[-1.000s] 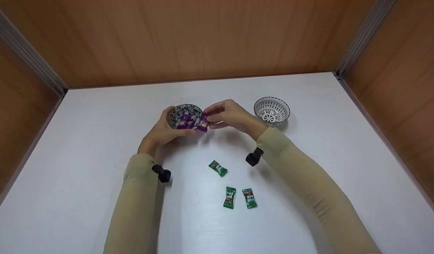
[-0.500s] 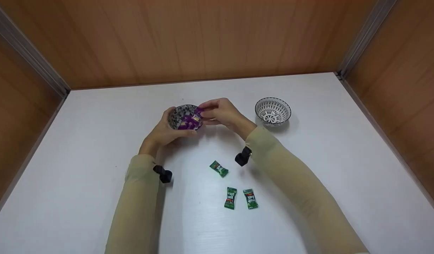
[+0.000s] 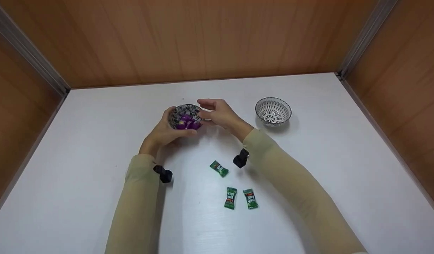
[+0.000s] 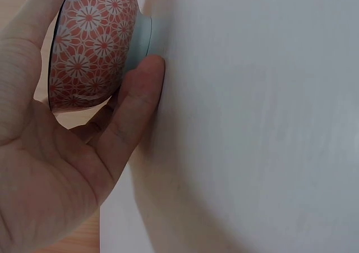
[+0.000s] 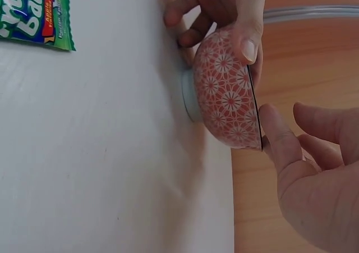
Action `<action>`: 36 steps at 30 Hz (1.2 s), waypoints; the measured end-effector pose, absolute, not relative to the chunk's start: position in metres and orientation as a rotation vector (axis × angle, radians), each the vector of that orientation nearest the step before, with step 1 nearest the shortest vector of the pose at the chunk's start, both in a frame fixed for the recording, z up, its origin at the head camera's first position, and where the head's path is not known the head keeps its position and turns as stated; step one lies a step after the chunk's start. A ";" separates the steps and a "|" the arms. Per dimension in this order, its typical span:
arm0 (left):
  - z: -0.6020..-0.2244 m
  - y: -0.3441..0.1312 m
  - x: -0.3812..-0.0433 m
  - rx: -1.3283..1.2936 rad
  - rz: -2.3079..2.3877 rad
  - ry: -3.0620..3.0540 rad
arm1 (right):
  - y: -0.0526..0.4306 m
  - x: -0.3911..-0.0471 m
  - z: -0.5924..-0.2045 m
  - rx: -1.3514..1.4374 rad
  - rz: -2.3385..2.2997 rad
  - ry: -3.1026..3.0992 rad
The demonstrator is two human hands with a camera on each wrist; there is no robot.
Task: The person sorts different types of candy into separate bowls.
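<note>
A small bowl [image 3: 189, 108] has a dark floral inside in the head view and a red-and-white flower-patterned outside [image 4: 92, 48] in the left wrist view. My left hand [image 3: 163, 130] grips its left side, thumb along the near edge. Several purple-wrapped candies [image 3: 188, 123] lie inside. At the bowl's right rim is my right hand [image 3: 218, 112], holding nothing. Its thumb [image 5: 277, 138] is at or against the rim in the right wrist view, fingers loosely bent and spread. Whether the bowl's foot touches the table cannot be told.
A second bowl [image 3: 272, 111], white with a dark pattern, stands to the right. Three green-wrapped candies lie nearer me: one [image 3: 219, 168] alone, then a pair, left [image 3: 230, 198] and right [image 3: 250, 199]. Wooden panels [image 3: 202, 42] border the white table [image 3: 96, 141].
My right hand moved left to the bowl with a purple candy and let it go inside. Its fingers have since parted. My left hand has kept its hold on the bowl.
</note>
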State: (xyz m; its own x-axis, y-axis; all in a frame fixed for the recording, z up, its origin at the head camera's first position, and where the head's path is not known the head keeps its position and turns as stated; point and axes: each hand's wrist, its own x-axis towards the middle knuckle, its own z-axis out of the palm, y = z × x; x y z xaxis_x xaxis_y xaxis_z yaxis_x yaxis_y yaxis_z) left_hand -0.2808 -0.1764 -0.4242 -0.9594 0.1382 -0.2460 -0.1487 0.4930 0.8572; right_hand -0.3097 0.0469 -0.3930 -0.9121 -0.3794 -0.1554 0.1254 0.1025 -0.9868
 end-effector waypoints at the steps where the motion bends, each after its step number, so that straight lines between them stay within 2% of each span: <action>1: -0.424 -0.176 -0.281 -0.009 1.451 2.460 | 0.047 -0.309 -0.393 -0.257 -1.867 2.017; 13: -0.422 -0.179 -0.280 -0.003 1.441 2.469 | 0.050 -0.307 -0.390 -0.254 -1.914 1.940; 21: -0.408 -0.177 -0.279 -0.003 1.312 2.473 | 0.063 -0.305 -0.381 -0.278 -1.876 1.997; 30: -0.376 -0.172 -0.263 0.021 1.099 2.749 | 0.124 -0.304 -0.356 -0.513 -1.633 2.300; 36: -0.360 -0.165 -0.245 0.244 1.227 2.866 | 0.170 -0.299 -0.342 -0.573 -1.560 2.462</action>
